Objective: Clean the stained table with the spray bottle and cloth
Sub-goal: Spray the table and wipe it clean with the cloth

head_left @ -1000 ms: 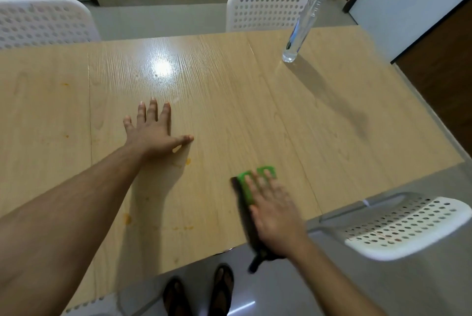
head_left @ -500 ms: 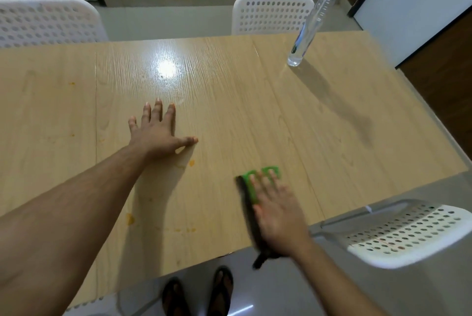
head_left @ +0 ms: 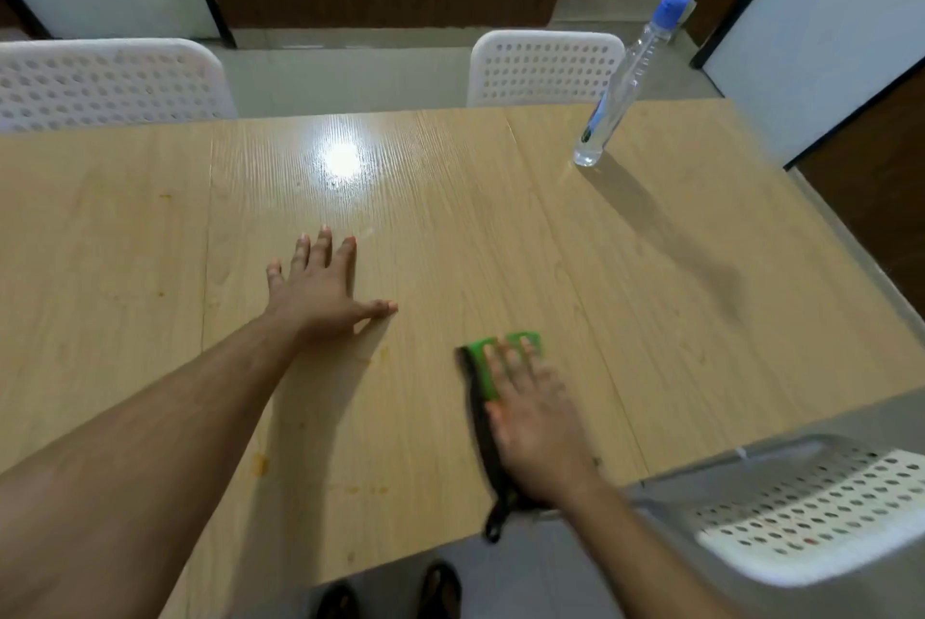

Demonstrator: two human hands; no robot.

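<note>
A light wooden table (head_left: 500,228) fills the view. My right hand (head_left: 538,423) presses flat on a green cloth (head_left: 483,363) with a dark edge, near the table's front edge; the cloth's dark end hangs over that edge. My left hand (head_left: 320,288) rests flat on the table to the left, fingers spread. Orange stains (head_left: 260,463) dot the wood near the front left, and a small one (head_left: 384,352) lies just below my left thumb. A clear spray bottle (head_left: 628,83) with a blue nozzle stands at the far right of the table.
White perforated chairs stand at the far left (head_left: 110,83), far middle (head_left: 545,68) and near right (head_left: 821,508). My sandalled feet (head_left: 390,593) show below the front edge. Dark wood panels and white walls ring the room.
The view has shifted slightly, so everything sits a little lower and to the right in frame. My right hand stays on the cloth, blurred with motion. My left hand keeps its place.
</note>
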